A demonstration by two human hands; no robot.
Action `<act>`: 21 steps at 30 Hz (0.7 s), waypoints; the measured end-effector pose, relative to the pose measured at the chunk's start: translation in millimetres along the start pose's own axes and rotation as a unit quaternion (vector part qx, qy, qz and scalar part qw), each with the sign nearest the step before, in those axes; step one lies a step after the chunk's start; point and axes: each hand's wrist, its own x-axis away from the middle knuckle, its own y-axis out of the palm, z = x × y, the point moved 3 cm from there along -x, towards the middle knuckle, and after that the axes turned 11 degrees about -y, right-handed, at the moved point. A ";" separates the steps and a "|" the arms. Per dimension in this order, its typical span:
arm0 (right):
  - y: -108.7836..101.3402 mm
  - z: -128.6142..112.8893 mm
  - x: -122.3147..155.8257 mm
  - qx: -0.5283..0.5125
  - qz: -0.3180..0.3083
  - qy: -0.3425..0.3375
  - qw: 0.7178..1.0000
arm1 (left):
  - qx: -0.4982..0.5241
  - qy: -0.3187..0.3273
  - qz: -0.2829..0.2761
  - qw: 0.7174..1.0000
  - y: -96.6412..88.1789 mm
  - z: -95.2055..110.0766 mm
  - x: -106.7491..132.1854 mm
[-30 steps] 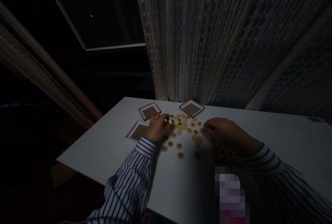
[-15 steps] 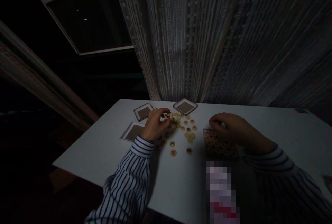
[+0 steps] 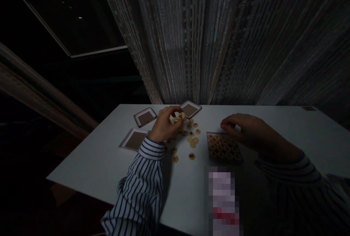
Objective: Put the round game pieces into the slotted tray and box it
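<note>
My left hand [image 3: 166, 123] pinches a round xiangqi piece [image 3: 182, 115] with a dark character, between thumb and forefinger. It is raised over a scatter of pale xiangqi pieces [image 3: 192, 140], some with red characters, some with dark ones, a few showing blank faces. My left hand hides part of that scatter. To the right, my right hand [image 3: 243, 130] hovers above the far side of a square box [image 3: 207, 145] filled with rows of pieces. Its fingers are curled together towards the thumb; whether anything small is in them is hidden.
Three shallow frame-like trays or lids lie on the white table [image 3: 90, 159]: one at the back [image 3: 191, 107], two left of my left hand, upper [image 3: 144, 116] and lower [image 3: 132, 139]. A blurred-out pale patch [image 3: 222, 196] fills the front. A string curtain [image 3: 175, 39] hangs behind.
My left hand has lifted from the scattered pieces with a xiangqi piece in its fingertips. My right hand stays by the box, now covering less of it. The view has shifted slightly right.
</note>
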 end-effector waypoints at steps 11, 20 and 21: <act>-8.9 12.2 7.9 -0.001 0.018 0.021 1.000 | 0.030 0.058 -0.023 0.998 20.8 37.9 -15.3; -6.4 18.9 10.5 -0.007 0.016 0.013 1.000 | 0.044 0.086 -0.106 0.990 38.0 55.0 -20.3; -6.0 20.5 10.5 -0.011 0.021 0.019 1.000 | 0.045 0.090 -0.114 0.988 40.5 53.6 -20.1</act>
